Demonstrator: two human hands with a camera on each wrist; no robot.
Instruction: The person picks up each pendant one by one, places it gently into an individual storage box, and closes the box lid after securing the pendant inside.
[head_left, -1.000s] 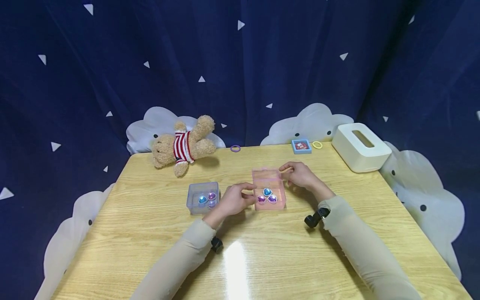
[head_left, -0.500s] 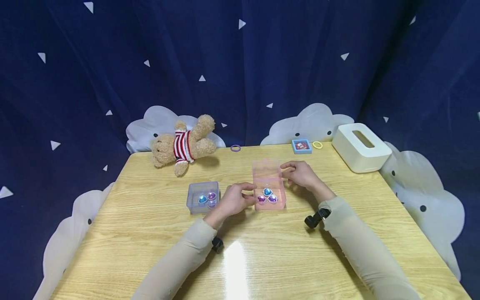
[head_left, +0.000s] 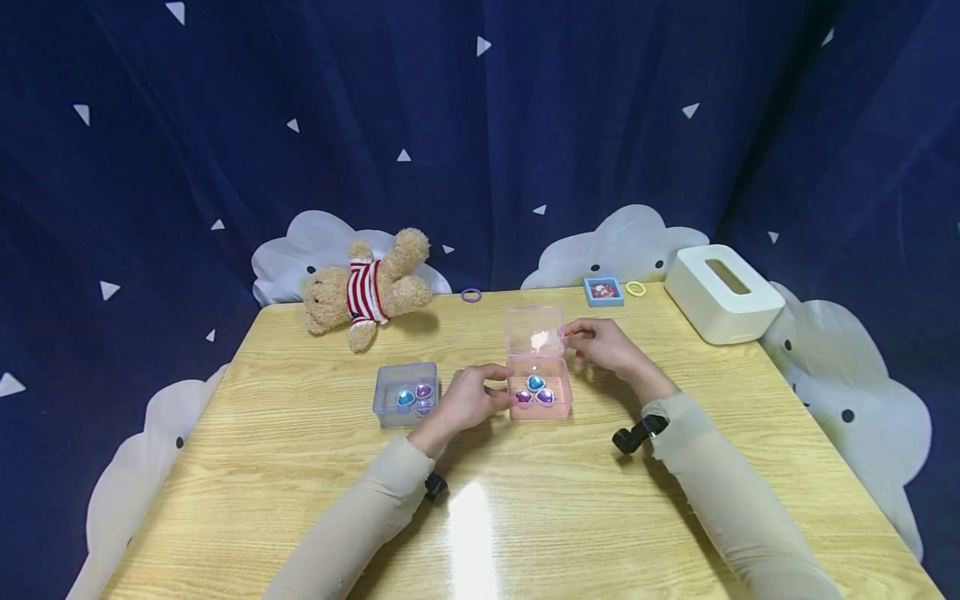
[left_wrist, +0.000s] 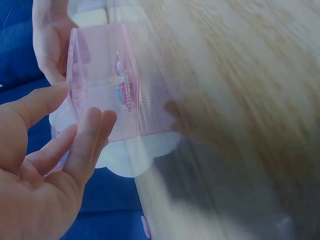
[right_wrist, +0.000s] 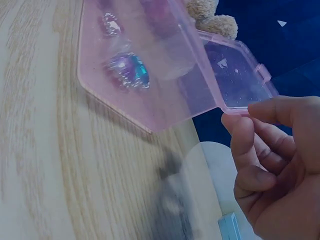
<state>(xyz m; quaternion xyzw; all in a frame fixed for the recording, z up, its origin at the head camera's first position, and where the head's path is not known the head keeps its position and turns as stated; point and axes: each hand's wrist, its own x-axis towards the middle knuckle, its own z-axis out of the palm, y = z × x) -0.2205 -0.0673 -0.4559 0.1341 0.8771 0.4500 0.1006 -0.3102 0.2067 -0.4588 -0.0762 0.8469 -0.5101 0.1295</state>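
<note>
A clear pink box (head_left: pixel 542 412) stands on the table with its hinged lid (head_left: pixel 533 329) raised at the back. Inside lie three heart-shaped gems, a blue one (head_left: pixel 536 383) and two purple ones (head_left: pixel 545 397), with silvery beaded rims. My left hand (head_left: pixel 471 397) rests against the box's left side, fingers fairly straight, thumb apart from them. With thumb and fingertips, my right hand (right_wrist: pixel 280 155) pinches the lid's right edge. To the left of my left hand sits a blue-grey clear box (head_left: pixel 386 392), holding a blue gem (head_left: pixel 406 397) and purple gems (head_left: pixel 423 391).
At the back left lies a teddy bear (head_left: pixel 367 292) in a striped shirt. Along the back edge are a purple ring (head_left: pixel 471 296), a blue framed picture (head_left: pixel 603 292) and a yellow ring (head_left: pixel 635 289). A white tissue box (head_left: pixel 723 296) stands at the back right.
The pink lid has swung on its hinge, so its top edge shows higher in the head view. My right hand has shifted slightly with it. My left hand stays put.
</note>
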